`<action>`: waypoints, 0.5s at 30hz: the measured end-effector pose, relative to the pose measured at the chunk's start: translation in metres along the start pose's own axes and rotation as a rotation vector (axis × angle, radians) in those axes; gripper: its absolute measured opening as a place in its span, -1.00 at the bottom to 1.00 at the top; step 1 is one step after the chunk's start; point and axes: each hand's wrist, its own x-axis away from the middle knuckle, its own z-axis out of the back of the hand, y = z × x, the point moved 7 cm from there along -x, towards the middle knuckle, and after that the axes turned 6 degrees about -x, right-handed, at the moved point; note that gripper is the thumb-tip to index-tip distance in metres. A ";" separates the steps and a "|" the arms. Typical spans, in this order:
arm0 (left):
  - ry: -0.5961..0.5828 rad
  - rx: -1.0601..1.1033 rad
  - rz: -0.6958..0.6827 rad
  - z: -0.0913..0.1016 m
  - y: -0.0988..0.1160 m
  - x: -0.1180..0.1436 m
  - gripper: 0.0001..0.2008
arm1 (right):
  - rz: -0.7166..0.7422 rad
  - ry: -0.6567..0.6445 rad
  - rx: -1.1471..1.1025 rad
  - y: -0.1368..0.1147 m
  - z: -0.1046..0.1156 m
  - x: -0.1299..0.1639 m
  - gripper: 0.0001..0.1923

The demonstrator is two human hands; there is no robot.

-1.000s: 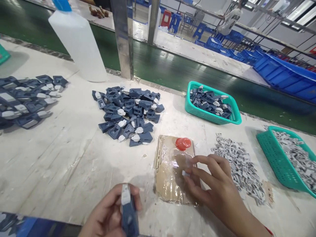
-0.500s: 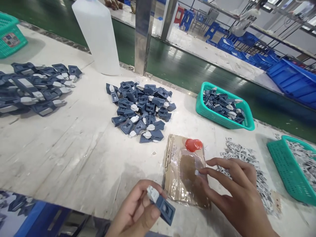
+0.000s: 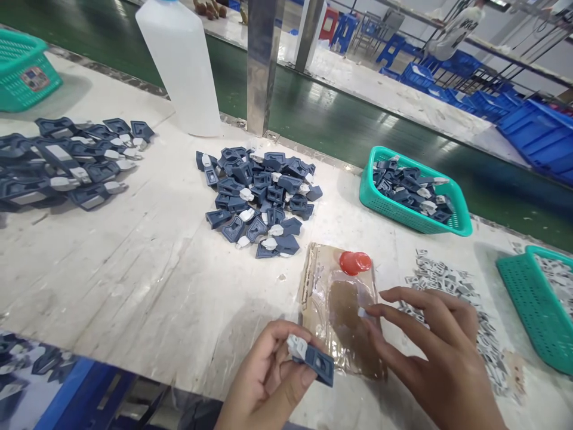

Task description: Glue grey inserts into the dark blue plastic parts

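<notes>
Between thumb and fingers, my left hand (image 3: 273,376) grips a dark blue plastic part (image 3: 319,364) with a light grey piece (image 3: 296,346) at its upper end. My right hand (image 3: 434,346) pinches a tiny whitish piece (image 3: 362,312) between thumb and fingertip, above a plastic-covered cardboard pad (image 3: 320,310). A wet brown patch (image 3: 347,304) shows on the pad. A red cap-like cup (image 3: 355,263) lies at the pad's far edge. Beside the right hand, many small grey pieces (image 3: 441,278) are scattered on the table.
A heap of blue-and-grey parts (image 3: 259,191) lies mid-table, with another pile (image 3: 67,161) at left. Green baskets hold blue parts (image 3: 416,224) and small grey pieces (image 3: 523,298). A white jug (image 3: 183,71) and a metal post (image 3: 262,71) stand behind. A person (image 3: 456,30) is in the background.
My left hand has moved right and slightly up with the blue part, closer to the pad. The right hand keeps its pinch over the pad. The whole view has shifted slightly.
</notes>
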 end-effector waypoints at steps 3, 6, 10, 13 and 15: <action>0.003 -0.038 -0.027 0.002 -0.001 0.000 -0.89 | -0.012 0.028 0.006 0.000 0.000 0.000 -0.96; 0.014 -0.062 0.001 0.004 -0.005 0.000 -0.87 | -0.014 -0.012 -0.023 0.002 -0.006 0.005 -0.94; 0.036 -0.112 -0.015 0.005 -0.004 0.000 -0.89 | -0.059 -0.014 -0.022 -0.002 0.002 0.011 -0.86; 0.065 -0.121 -0.024 0.007 -0.004 0.000 -0.89 | -0.115 0.010 -0.108 -0.013 0.010 0.012 -0.84; 0.073 -0.116 -0.028 0.007 -0.004 -0.001 -0.88 | -0.115 0.015 -0.191 -0.023 0.011 0.011 -0.82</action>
